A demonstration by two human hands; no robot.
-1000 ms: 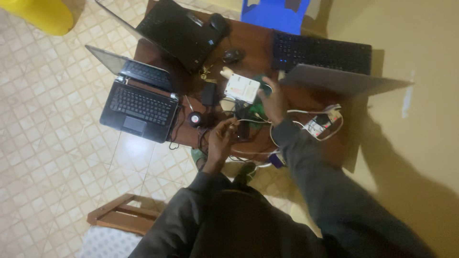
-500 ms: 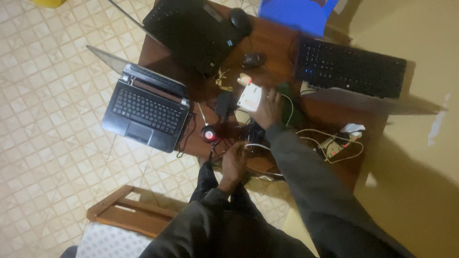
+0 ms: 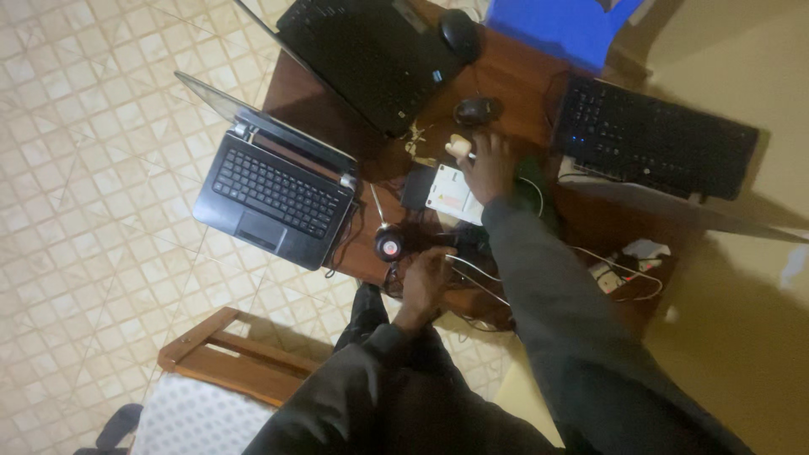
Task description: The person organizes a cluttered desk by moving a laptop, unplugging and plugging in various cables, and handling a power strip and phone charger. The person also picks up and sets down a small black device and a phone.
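Right hand (image 3: 487,166) lies on the white box (image 3: 452,193) mid-desk (image 3: 514,76), grip unclear. Left hand (image 3: 424,278) rests on cables (image 3: 472,271) at the near edge, beside a laptop (image 3: 274,190); grip unclear too.

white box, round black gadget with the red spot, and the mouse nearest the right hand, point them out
white box (image 3: 451,192), head view, on its flat top face
round black gadget (image 3: 388,245), head view, on its red centre
mouse (image 3: 478,109), head view, on its domed back

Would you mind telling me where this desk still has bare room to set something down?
Bare wood shows between the black mouse and the black keyboard, and left of the big laptop. Around the white box, both hands and the cables it is crowded.
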